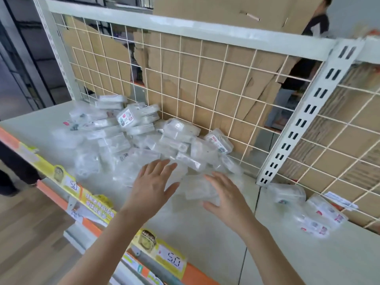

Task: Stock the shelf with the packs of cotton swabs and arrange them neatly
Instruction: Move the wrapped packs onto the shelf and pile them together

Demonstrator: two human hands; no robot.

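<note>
Head view: the packs of cotton swabs (131, 136) lie in a loose, tumbled heap on the white shelf (195, 227), piled against the wire grid back (205, 79). A few stray packs (316, 214) lie well apart, on the next bay to the right. The left hand (153, 182) and right hand (224, 194) hover at the near edge of the heap with fingers spread and straight. Each grip is slack and holds nothing. One blurred clear pack (197, 188) lies between them.

The stock looks already unloaded, so the step in hand seems to be sorting. The next move probably calls for gathering packs and squaring them into rows.

Flattened cardboard (174, 93) stands behind the grid, a yellow and orange price strip (98, 204) lines the shelf front, and a wood floor (30, 233) lies below.
</note>
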